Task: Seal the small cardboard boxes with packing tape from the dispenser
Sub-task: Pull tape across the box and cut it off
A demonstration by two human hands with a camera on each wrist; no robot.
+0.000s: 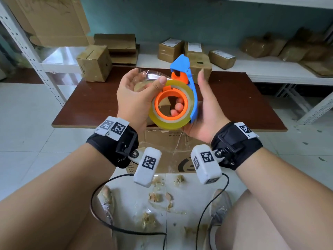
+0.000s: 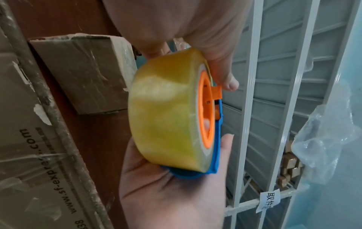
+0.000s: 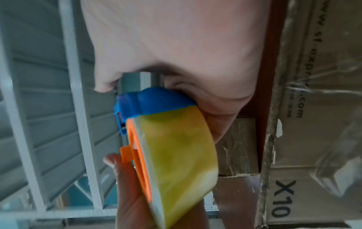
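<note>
A blue tape dispenser point(image 1: 187, 73) with an orange core carries a yellowish roll of clear tape point(image 1: 170, 121). I hold it raised over the brown table point(image 1: 86, 101). My right hand point(image 1: 201, 94) grips the blue frame point(image 2: 216, 155), and its fingertips show through the core. My left hand point(image 1: 147, 82) pinches the top of the roll point(image 2: 166, 108), thumb by the orange tab point(image 2: 216, 93). A loose strip of clear tape point(image 1: 149, 75) runs from the roll to the left palm. One small cardboard box point(image 2: 84, 72) lies on the table under the roll.
A large printed carton point(image 1: 162, 152) leans against the table's front edge. Another small box point(image 1: 95, 64) stands on the table's far left corner. Several taped parcels point(image 1: 171, 49) sit on the white shelf behind. Tape scraps point(image 1: 155, 197) and my shoes are on the tiled floor.
</note>
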